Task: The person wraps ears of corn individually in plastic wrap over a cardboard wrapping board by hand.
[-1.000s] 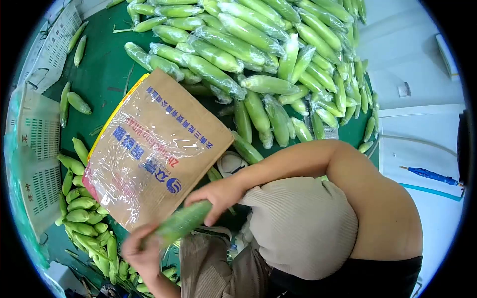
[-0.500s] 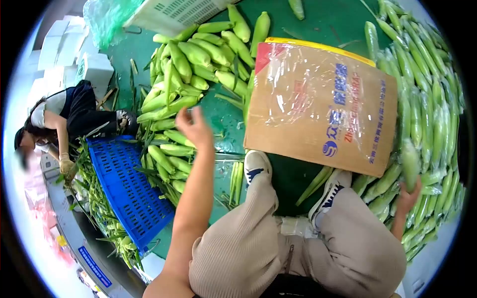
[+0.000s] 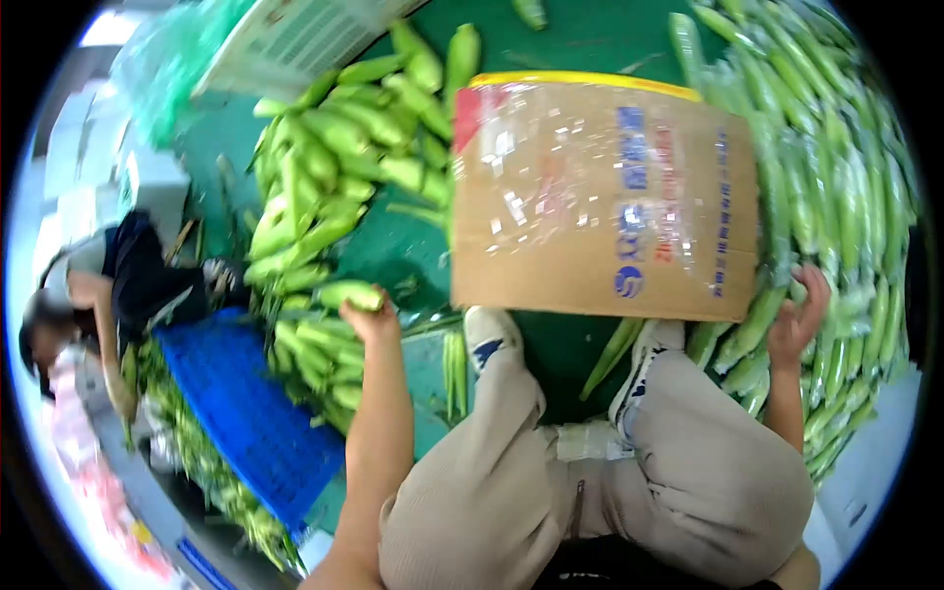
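Free passage over the cardboard (image 3: 551, 265), between two obstacles: loose corn (image 3: 324, 147) and wrapped corn (image 3: 834, 197).

Bare left arm (image 3: 382, 418) reaching forward, near vertical in view, sleeve-free down to the bare left hand (image 3: 372, 321). Left fingers curled in a grip. Bare right forearm (image 3: 785, 403) also upright in view; upper arm mostly hidden behind the right thigh (image 3: 723, 457). Bare right hand (image 3: 798, 320) loose: fingers (image 3: 814, 285) up, slightly bent, spread. Hands well apart, about level.

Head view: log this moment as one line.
left hand: holding corn ear | right hand: beside wrapped corn | cardboard: between wrapped corn and unwrapped corn
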`<act>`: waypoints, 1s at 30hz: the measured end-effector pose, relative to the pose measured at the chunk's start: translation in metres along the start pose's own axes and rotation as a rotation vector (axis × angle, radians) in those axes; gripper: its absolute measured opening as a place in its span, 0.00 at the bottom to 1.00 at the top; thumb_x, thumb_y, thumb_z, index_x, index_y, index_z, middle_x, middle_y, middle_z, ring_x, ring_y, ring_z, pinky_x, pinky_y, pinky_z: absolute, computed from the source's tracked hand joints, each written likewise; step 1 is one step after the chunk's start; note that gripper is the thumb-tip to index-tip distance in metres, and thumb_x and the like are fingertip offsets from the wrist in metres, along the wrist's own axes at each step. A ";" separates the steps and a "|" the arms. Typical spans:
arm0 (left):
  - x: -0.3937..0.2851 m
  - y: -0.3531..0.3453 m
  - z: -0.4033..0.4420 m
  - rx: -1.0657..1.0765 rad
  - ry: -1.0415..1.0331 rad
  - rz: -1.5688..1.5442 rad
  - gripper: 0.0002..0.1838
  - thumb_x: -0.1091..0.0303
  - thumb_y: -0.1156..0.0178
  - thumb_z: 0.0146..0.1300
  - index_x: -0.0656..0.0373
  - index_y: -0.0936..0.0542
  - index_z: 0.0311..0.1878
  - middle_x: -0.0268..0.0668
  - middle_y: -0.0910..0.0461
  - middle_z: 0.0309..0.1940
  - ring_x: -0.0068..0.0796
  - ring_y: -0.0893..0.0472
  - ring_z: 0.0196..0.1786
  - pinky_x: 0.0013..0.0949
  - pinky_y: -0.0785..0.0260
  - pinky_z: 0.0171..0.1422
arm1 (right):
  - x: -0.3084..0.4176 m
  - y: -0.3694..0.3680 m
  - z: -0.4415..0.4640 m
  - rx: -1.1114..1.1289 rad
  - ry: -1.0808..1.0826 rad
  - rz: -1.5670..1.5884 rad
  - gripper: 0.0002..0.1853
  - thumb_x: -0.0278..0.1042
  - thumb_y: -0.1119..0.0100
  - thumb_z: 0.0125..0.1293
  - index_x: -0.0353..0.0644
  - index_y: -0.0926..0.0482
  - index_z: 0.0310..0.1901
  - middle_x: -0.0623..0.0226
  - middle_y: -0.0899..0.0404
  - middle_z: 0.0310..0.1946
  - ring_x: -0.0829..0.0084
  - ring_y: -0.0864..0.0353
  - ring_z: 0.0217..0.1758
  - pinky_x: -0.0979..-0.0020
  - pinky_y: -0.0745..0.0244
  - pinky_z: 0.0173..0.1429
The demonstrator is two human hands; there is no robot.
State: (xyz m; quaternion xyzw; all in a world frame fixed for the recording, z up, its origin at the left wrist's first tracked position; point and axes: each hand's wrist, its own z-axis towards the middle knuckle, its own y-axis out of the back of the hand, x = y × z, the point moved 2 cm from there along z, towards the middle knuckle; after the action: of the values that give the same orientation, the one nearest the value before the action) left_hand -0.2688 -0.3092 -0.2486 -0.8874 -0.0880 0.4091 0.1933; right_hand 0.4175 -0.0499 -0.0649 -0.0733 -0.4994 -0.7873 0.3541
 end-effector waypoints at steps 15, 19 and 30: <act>0.094 -0.363 -0.265 1.368 -1.167 1.694 0.27 0.74 0.31 0.53 0.58 0.23 0.58 0.44 0.21 0.54 0.55 0.21 0.58 0.48 0.25 0.62 | 0.058 -0.081 0.077 0.606 0.454 -0.069 0.13 0.38 0.35 0.66 0.50 0.15 0.51 0.72 0.29 0.31 0.66 0.27 0.40 0.62 0.35 0.48; 0.108 -0.374 -0.262 1.399 -1.247 1.813 0.24 0.75 0.32 0.51 0.56 0.21 0.54 0.42 0.20 0.50 0.50 0.20 0.55 0.46 0.23 0.60 | 0.059 -0.071 0.073 0.236 0.079 0.314 0.07 0.25 0.43 0.73 0.46 0.19 0.49 0.68 0.20 0.36 0.68 0.20 0.40 0.66 0.26 0.47; 0.100 -0.392 -0.259 1.545 -1.129 1.705 0.32 0.77 0.30 0.48 0.59 0.25 0.60 0.49 0.24 0.55 0.56 0.23 0.60 0.49 0.26 0.65 | 0.112 -0.146 0.132 0.416 0.331 0.005 0.41 0.59 0.22 0.51 0.41 0.24 0.61 0.59 0.21 0.57 0.55 0.22 0.61 0.53 0.27 0.65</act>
State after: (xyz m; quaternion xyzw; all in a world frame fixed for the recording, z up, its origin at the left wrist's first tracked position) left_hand -0.0063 0.0090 -0.0019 -0.0248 0.6956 0.6655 0.2697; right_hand 0.2105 0.0433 -0.0547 0.1297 -0.5856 -0.6679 0.4406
